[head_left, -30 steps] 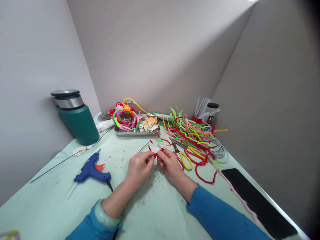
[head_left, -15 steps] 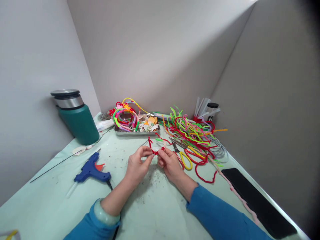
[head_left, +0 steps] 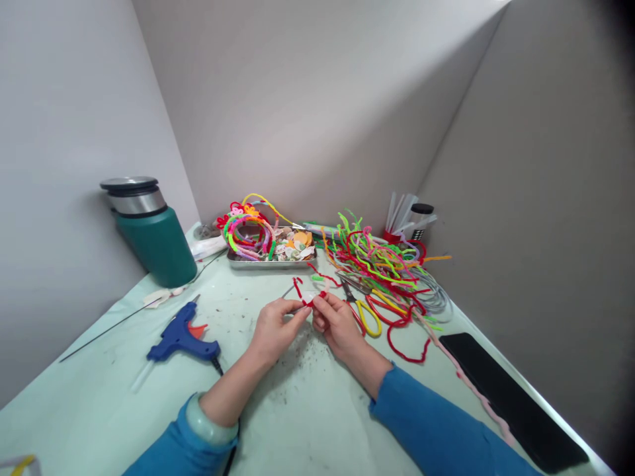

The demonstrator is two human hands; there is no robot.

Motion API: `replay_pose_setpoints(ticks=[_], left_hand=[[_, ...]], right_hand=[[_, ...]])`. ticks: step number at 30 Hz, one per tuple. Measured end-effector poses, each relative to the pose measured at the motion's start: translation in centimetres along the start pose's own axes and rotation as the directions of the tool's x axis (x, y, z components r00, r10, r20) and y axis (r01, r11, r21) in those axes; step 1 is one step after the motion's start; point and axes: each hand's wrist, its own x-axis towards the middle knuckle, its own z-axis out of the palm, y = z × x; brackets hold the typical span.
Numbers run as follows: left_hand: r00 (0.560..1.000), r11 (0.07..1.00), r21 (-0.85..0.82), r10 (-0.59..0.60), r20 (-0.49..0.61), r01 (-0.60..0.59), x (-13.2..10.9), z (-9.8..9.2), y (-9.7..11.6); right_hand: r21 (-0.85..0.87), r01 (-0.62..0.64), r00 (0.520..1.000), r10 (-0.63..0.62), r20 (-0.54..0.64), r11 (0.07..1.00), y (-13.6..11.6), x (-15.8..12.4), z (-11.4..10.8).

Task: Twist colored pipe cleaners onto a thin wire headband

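Observation:
Between my two hands, above the middle of the table, is a red pipe cleaner [head_left: 298, 289]; one bent end sticks up past my left fingertips. My left hand [head_left: 275, 329] pinches it between thumb and forefinger. Close beside it, my right hand [head_left: 337, 325] grips the same pipe cleaner, with the other fingers curled under. The part between the fingertips is small and partly covered. Just right of my right hand lie yellow-handled scissors [head_left: 368, 318] and a second pair with red handles [head_left: 384, 309].
A blue glue gun [head_left: 183, 340] lies left of my left forearm, near a green flask [head_left: 156, 244]. Behind my hands stands a metal tray [head_left: 270, 265] with colourful rings and small pieces. Right are a heap of pipe cleaners [head_left: 381, 258] and a black phone-like slab [head_left: 510, 400].
The upright end of the red pipe cleaner has tipped slightly and sits a little lower. My left fingers have shifted slightly; my right hand stays nearly in place.

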Motion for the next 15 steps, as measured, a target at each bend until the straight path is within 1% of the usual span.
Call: replay_pose_setpoints(ticks=[5, 8, 10, 15], left_hand=[[0.998, 0.983, -0.175, -0.065, -0.016, 0.061, 0.05, 0.37, -0.5], [0.997, 0.962, -0.264, -0.079, -0.017, 0.072, 0.08, 0.41, -0.42], [0.997, 0.956, -0.286, -0.077, -0.028, 0.066, 0.07, 0.35, -0.26], [0.996, 0.958, -0.282, -0.075, -0.055, 0.056, 0.0, 0.19, -0.13]], right_hand=[[-0.003, -0.009, 1.0, 0.009, 0.003, 1.0, 0.03, 0.04, -0.03], [-0.02, -0.011, 1.0, 0.011, 0.003, 1.0, -0.01, 0.03, -0.01], [-0.022, -0.009, 1.0, 0.01, 0.009, 1.0, -0.02, 0.01, 0.02], [-0.026, -0.011, 1.0, 0.011, 0.018, 1.0, 0.03, -0.03, 0.03]])
